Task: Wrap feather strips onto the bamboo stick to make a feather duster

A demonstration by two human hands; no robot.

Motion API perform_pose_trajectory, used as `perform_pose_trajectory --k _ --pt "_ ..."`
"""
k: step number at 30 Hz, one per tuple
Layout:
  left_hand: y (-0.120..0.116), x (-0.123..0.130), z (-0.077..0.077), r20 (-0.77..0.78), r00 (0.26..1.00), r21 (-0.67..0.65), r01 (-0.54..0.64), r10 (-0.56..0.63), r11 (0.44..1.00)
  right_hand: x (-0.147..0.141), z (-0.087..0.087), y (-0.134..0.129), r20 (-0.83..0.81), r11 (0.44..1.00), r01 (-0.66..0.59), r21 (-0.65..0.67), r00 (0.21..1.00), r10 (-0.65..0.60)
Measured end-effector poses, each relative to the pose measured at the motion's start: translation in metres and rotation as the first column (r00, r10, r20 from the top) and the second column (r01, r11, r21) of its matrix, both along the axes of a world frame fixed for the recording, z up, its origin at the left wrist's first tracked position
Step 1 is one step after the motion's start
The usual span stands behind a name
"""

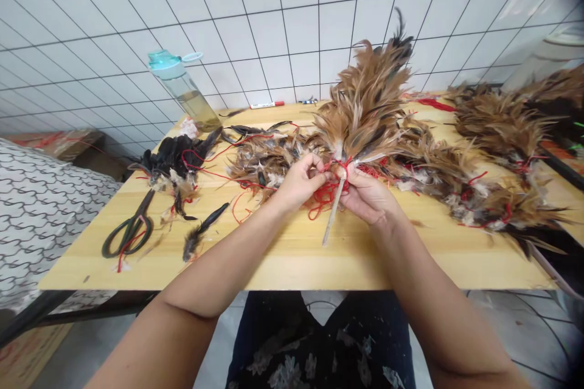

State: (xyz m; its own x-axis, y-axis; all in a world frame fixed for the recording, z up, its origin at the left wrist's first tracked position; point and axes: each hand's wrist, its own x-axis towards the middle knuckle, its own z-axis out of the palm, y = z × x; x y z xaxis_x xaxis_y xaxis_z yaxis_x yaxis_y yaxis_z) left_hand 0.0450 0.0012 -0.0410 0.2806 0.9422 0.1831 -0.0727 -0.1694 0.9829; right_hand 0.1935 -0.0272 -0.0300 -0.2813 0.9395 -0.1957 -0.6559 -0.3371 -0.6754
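Note:
A tall feather duster (365, 103) of brown feathers with black tips rises above my hands, its thin pale stick (333, 211) pointing down toward me. My right hand (365, 193) is wrapped round the stick just under the feathers. Red string (345, 171) loops round the stick there. My left hand (305, 177) pinches the red string beside the binding, thumb against finger. More red string (323, 196) lies tangled below and behind the hands. Strings of brown feathers (269, 158) lie on both sides of the duster.
Black-handled scissors (128, 234), a loose black feather (205, 231) and a black feather bundle (176, 161) lie at left. A water bottle (187, 91) stands behind them. Brown feather bundles (502, 127) fill the right side. A red-capped marker (267, 104) lies near the tiled wall.

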Motion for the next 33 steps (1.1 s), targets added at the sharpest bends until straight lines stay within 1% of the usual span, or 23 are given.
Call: perform_pose_trajectory --k 2,4,7,10,13,16,17,19,21,22,23,24,26,28,30,33 --pt "0.001 -0.003 0.002 0.066 0.996 -0.06 0.06 -0.056 0.996 0.001 0.002 -0.001 0.008 1.0 -0.004 -0.005 1.0 0.004" --pt "0.001 -0.006 0.007 0.096 0.991 -0.083 0.101 -0.092 0.991 0.001 0.003 -0.002 0.016 1.0 -0.012 -0.012 1.0 0.012" --pt "0.0 -0.011 0.014 0.074 0.982 -0.104 0.178 -0.171 0.979 0.001 0.006 -0.002 0.019 1.0 -0.022 -0.008 1.0 0.022" --pt "-0.003 -0.015 0.021 0.063 0.964 -0.131 0.263 -0.257 0.956 0.001 0.006 -0.002 0.019 1.0 -0.003 -0.004 1.0 0.003" --pt "-0.004 -0.018 0.026 0.036 0.955 -0.117 0.298 -0.296 0.947 0.003 0.006 0.0 0.018 0.999 0.036 -0.002 0.999 -0.036" --pt "-0.004 -0.022 0.027 -0.028 0.94 -0.095 0.336 -0.34 0.937 0.006 0.007 0.001 -0.005 0.998 0.069 0.001 0.998 -0.069" --pt "-0.003 -0.023 0.027 -0.057 0.925 -0.113 0.367 -0.375 0.923 0.007 0.008 0.001 -0.016 0.997 0.076 0.002 0.997 -0.076" --pt "-0.001 -0.026 0.026 -0.12 0.876 -0.186 0.443 -0.468 0.877 0.008 0.01 0.001 -0.022 0.996 0.082 0.018 0.996 -0.082" --pt "0.002 -0.031 0.025 -0.184 0.832 -0.252 0.475 -0.524 0.843 0.008 0.011 0.0 -0.007 0.996 0.079 0.038 0.997 -0.079" --pt "0.005 -0.033 0.023 -0.214 0.832 -0.262 0.457 -0.513 0.85 0.008 0.012 -0.001 -0.004 0.996 0.076 0.04 0.997 -0.076" --pt "0.008 -0.035 0.021 -0.238 0.848 -0.257 0.415 -0.474 0.872 0.008 0.013 -0.001 -0.006 0.997 0.07 0.037 0.998 -0.07" --pt "0.012 -0.038 0.019 -0.248 0.878 -0.239 0.354 -0.409 0.904 0.008 0.013 -0.002 -0.012 0.998 0.063 0.03 0.998 -0.062" --pt "0.021 -0.043 0.014 -0.224 0.946 -0.182 0.195 -0.234 0.964 0.008 0.012 -0.003 -0.02 0.999 0.043 0.018 0.999 -0.042" --pt "0.03 -0.048 0.008 -0.186 0.982 -0.123 0.014 -0.037 0.992 0.008 0.011 -0.005 -0.005 1.0 0.012 0.019 1.0 -0.011" --pt "0.04 -0.054 0.003 -0.184 0.972 -0.089 -0.162 0.144 0.983 0.008 0.009 -0.007 0.016 1.0 -0.025 0.016 1.0 0.025" --pt "0.052 -0.065 -0.002 -0.235 0.904 -0.044 -0.378 0.358 0.925 0.007 0.007 -0.009 0.022 0.998 -0.067 -0.009 0.997 0.067"
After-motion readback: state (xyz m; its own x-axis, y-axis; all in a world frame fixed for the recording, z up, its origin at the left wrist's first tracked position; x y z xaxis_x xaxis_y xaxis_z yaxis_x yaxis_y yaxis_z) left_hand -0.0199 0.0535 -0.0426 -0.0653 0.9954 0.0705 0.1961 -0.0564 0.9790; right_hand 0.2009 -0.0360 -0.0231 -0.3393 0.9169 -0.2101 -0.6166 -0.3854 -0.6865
